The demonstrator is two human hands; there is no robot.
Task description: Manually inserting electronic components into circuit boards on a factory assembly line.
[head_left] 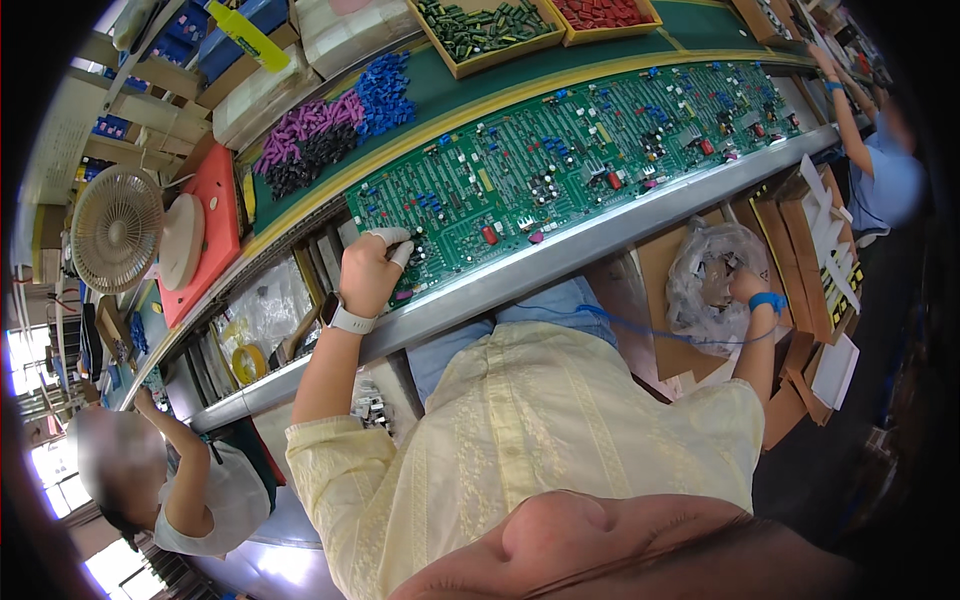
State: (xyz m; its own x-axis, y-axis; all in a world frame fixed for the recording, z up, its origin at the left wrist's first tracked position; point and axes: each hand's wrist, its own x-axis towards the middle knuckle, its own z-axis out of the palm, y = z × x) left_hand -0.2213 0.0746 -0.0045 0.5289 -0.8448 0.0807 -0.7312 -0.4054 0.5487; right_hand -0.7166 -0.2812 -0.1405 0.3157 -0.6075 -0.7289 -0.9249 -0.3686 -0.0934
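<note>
My left hand (370, 276), with white covers on its fingertips and a watch on the wrist, is at the left end of a long row of green circuit boards (520, 225). Its thumb and finger come together over the board's components; whatever sits between them is too small to make out. My right hand (745, 286), wearing a blue wrist strap (768, 300) with a cord, reaches into a clear plastic bag (690, 300) of small greyish parts. Its fingertips are partly hidden in the bag. The bag sits in a cardboard box (655, 290) beside my lap.
A metal rail (560, 252) edges the boards. Beyond lie purple (315, 122), black and blue parts in piles, and trays of green (490, 30) and red parts (600, 12). A fan (118, 228) stands left. Co-workers (200, 490) sit left and far right (885, 170).
</note>
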